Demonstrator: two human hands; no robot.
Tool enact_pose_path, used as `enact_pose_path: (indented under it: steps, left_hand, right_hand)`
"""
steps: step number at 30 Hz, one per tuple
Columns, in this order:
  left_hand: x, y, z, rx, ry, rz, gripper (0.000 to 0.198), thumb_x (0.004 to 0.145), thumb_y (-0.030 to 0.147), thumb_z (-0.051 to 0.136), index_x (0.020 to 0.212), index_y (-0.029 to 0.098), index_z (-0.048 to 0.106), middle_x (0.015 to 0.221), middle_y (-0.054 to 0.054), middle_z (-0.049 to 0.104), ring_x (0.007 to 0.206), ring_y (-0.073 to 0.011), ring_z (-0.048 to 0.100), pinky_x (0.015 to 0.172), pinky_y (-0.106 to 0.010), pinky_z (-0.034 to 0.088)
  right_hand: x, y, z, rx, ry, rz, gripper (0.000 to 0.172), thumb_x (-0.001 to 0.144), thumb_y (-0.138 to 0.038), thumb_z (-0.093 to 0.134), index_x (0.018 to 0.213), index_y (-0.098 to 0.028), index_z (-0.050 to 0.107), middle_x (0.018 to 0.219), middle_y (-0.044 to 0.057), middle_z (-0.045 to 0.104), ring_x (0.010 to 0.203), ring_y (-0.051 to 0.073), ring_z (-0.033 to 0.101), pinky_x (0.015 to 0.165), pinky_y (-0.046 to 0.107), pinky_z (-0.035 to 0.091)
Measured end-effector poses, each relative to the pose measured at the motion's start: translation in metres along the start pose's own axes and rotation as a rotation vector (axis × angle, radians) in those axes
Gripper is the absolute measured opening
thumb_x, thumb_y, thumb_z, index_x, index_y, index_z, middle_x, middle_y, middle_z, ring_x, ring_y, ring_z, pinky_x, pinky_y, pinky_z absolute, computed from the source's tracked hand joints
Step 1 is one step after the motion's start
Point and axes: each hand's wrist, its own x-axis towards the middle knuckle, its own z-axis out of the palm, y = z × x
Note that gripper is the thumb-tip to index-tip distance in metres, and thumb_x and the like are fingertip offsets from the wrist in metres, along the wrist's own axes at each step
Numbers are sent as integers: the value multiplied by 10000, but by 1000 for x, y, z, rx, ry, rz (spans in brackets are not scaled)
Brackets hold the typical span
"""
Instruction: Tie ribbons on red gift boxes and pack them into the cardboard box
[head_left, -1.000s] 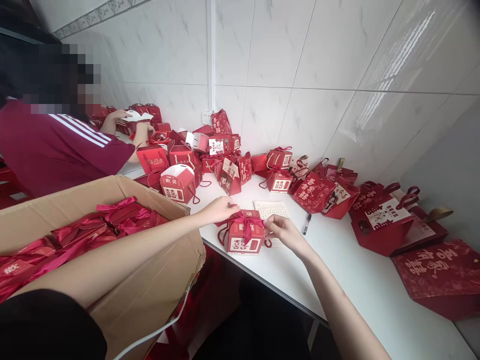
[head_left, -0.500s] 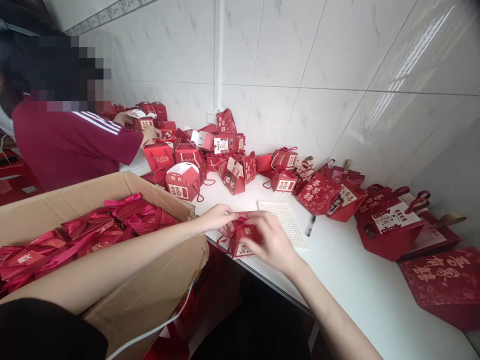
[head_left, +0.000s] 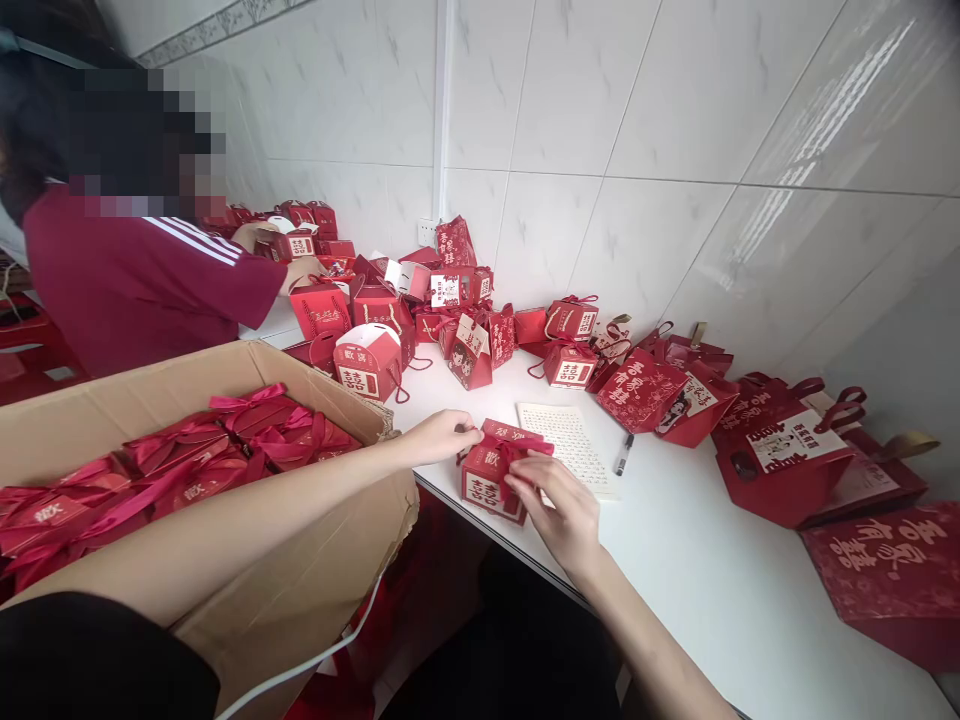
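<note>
A small red gift box with white-and-red lettering stands near the front edge of the white table. A dark pink ribbon lies across its top. My left hand is at the box's upper left, thumb and fingers pinched on the ribbon's left side. On the right, my right hand has its fingers closed on the ribbon at the right part of the box top. Behind the box lies a handwritten sheet.
A cardboard carton full of ribboned red boxes is at left, under my left forearm. Black pen beside the sheet. Red gift boxes and bags line the wall. At back left, a person handles boxes.
My right hand has moved slightly right and down, uncovering the box front. My left hand has risen a little. The ribbon now shows stretched across the top.
</note>
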Motion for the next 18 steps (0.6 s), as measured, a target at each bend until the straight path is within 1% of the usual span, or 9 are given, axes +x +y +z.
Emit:
enact_pose_path:
  steps: [2, 4, 5, 7, 8, 10, 13, 15, 18]
  left_hand:
    - [-3, 4, -1, 72, 47, 13, 208, 754, 356, 472, 670, 168, 510, 738, -23, 590, 749, -185, 563, 731, -303, 434]
    - [-6, 8, -1, 153, 126, 112, 157, 710, 272, 515, 817, 158, 533, 925, -59, 586, 875, -206, 554, 790, -319, 440]
    - [-8, 11, -1, 177, 151, 187, 234, 690, 221, 521, 915, 157, 528, 1020, -73, 563, 946, -211, 537, 815, -317, 440]
    - [-11, 15, 0, 182, 129, 327, 368, 669, 123, 496, 1033, 170, 510, 1101, -70, 534, 1022, -198, 508, 854, -298, 436]
    - [-11, 17, 1, 178, 91, 376, 371, 672, 86, 470, 1027, 178, 527, 1082, -59, 546, 1024, -186, 507, 872, -290, 428]
    - [-11, 19, 2, 175, 26, 416, 287, 713, 64, 439, 928, 182, 588, 989, -43, 582, 983, -170, 522, 902, -290, 407]
    - [-10, 20, 4, 176, 3, 414, 137, 801, 176, 491, 816, 180, 627, 893, -41, 592, 932, -173, 529, 899, -309, 400]
    - [-10, 19, 5, 194, 2, 392, 111, 800, 257, 550, 821, 186, 632, 870, -38, 581, 921, -183, 522, 878, -317, 405]
    - [-11, 20, 5, 236, -10, 374, 136, 808, 275, 553, 881, 194, 634, 862, -35, 562, 939, -191, 506, 873, -318, 397]
  right_hand:
    - [-6, -1, -3, -16, -35, -102, 206, 843, -77, 560, 1012, -192, 584, 861, 51, 660, 817, 187, 625, 769, 379, 520]
    - [-10, -3, -1, -51, -85, -174, 195, 850, -86, 551, 1018, -181, 579, 863, 55, 672, 826, 188, 628, 777, 390, 510]
    - [-12, -5, 0, -76, -96, -193, 186, 855, -93, 548, 1018, -177, 577, 862, 54, 677, 834, 187, 629, 775, 387, 504]
    - [-13, -10, 5, -130, -85, -209, 173, 855, -96, 555, 1007, -176, 576, 856, 46, 686, 837, 179, 630, 767, 373, 486]
    - [-13, -13, 8, -155, -70, -210, 172, 851, -90, 564, 1000, -176, 575, 857, 41, 689, 832, 174, 631, 758, 364, 473]
    - [-13, -20, 14, -202, -47, -199, 182, 843, -78, 578, 997, -176, 571, 867, 31, 693, 813, 165, 634, 729, 350, 439]
    - [-14, -30, 23, -281, -40, -169, 201, 847, -74, 567, 1017, -180, 570, 896, 21, 693, 773, 159, 634, 656, 335, 385]
    - [-16, -37, 28, -315, -54, -174, 200, 852, -70, 552, 1017, -180, 575, 908, 17, 693, 755, 155, 631, 619, 330, 360]
    - [-22, -44, 30, -295, -78, -224, 142, 857, -103, 571, 977, -179, 580, 882, 10, 694, 740, 142, 623, 618, 322, 367]
